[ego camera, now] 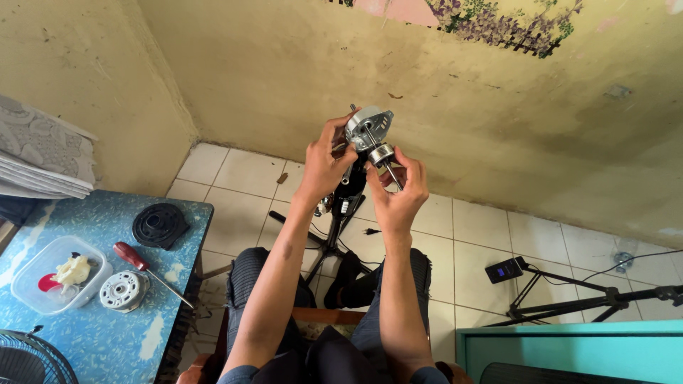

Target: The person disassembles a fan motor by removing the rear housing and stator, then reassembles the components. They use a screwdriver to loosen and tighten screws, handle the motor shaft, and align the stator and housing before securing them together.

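Both hands are raised in front of the yellowish wall. My left hand [327, 158] grips the side of a silver fan motor housing [368, 125]. A steel shaft with a small rotor [381, 153] sticks out of the housing toward me, and the fingers of my right hand [403, 190] pinch that shaft and rotor from below. A dark motor part with wires [348, 190] hangs between my wrists, partly hidden by the hands.
At left a blue table [107, 334] carries a red-handled screwdriver [146, 268], a silver motor cover [124, 291], a black round part [159, 225] and a clear tub [53, 276]. A fan grille [28, 359] shows bottom left. A black tripod [590, 302] lies on the tiled floor, beside a teal surface [569, 348].
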